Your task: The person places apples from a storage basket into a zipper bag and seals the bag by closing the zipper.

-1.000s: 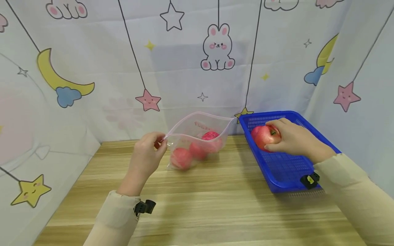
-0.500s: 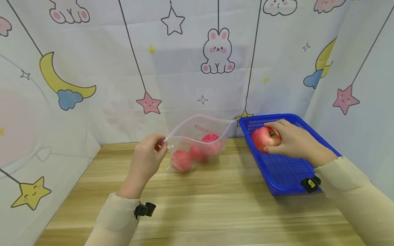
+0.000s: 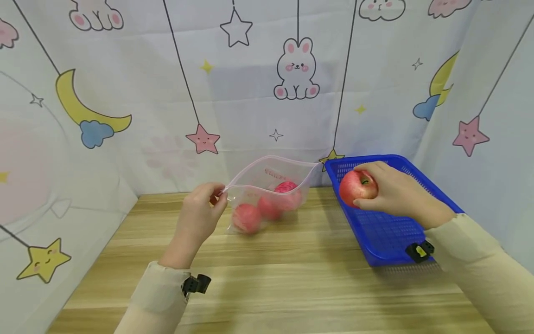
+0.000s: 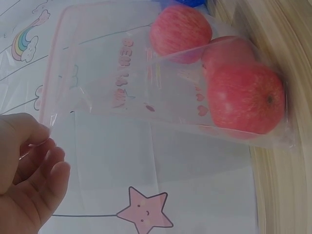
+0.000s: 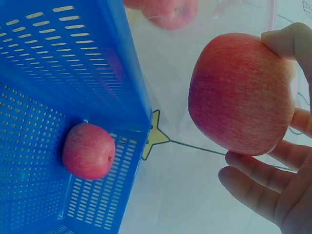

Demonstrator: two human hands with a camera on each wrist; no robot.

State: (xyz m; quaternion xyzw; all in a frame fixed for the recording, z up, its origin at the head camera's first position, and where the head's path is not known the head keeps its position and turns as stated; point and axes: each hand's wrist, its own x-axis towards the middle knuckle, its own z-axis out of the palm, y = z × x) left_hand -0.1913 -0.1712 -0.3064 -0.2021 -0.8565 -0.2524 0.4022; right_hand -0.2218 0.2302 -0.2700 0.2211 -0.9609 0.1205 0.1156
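Note:
My left hand (image 3: 200, 208) pinches the near left corner of a clear zip bag (image 3: 250, 172) with a pink rim, whose mouth gapes. Three red apples (image 4: 246, 100) lie in the bottom of the bag. Another red apple (image 3: 354, 189) is in my right hand (image 3: 396, 190), thumb on one side and fingers on the other. It is up at the left rim of the blue plastic basket (image 3: 367, 241). Down in the basket, one more apple (image 5: 88, 151) shows in the right wrist view; the held apple hides it in the head view.
The basket and bag stand close together on a wood-grain table (image 3: 267, 287), bag left, basket right. A white printed curtain (image 3: 250, 102) hangs right behind them. Both sleeves carry small black wrist cameras (image 3: 196, 284).
My right hand has lifted the apple slightly and moved it left, over the basket's left side. The second basket apple, visible behind it earlier, is now covered. My left hand stays at the bag.

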